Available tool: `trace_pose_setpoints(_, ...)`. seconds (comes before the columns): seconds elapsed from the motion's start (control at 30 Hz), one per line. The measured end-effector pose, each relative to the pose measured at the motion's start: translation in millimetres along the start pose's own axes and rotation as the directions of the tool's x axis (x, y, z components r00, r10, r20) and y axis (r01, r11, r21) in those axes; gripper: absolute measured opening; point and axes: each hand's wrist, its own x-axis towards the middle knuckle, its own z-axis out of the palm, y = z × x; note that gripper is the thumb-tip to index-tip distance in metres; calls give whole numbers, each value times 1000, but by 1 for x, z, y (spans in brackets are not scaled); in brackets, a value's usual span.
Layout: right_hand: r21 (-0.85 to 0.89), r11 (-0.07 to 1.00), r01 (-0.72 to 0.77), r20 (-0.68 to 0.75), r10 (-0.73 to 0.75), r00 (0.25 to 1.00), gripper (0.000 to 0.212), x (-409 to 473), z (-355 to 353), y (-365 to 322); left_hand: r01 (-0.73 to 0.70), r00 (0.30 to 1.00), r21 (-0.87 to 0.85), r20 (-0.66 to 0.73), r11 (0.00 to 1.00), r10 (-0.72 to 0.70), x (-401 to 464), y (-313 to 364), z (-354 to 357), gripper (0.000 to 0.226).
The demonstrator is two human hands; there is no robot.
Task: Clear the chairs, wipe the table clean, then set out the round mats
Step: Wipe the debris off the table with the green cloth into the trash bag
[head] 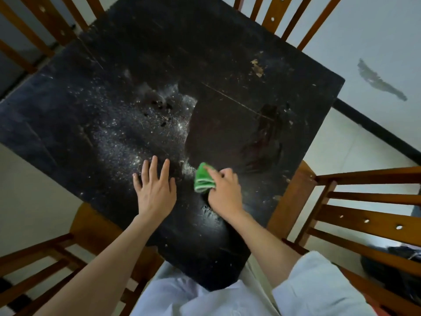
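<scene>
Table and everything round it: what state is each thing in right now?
Table: dusty on its left half, a wiped dark swath on its right.
Green cloth: bunched, pressed onto the tabletop.
Right hand: grips the cloth, forefinger stretched over it.
Left hand: flat on the tabletop, fingers spread.
Chairs: standing at the table's sides.
Wall: paint peeled in one patch.

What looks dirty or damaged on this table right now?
White dust covers the left half of the dark table; the right half looks wiped. A chipped patch shows pale near the far right edge. The right hand holds a green cloth at the dust's edge.
</scene>
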Motion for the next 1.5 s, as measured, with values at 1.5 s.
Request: trace_pose_setpoints(1.5,649,748,-135,343,-130,930,17,-44,-44,-18,231,917,-964,262,134,301,-62,9,-50,37)
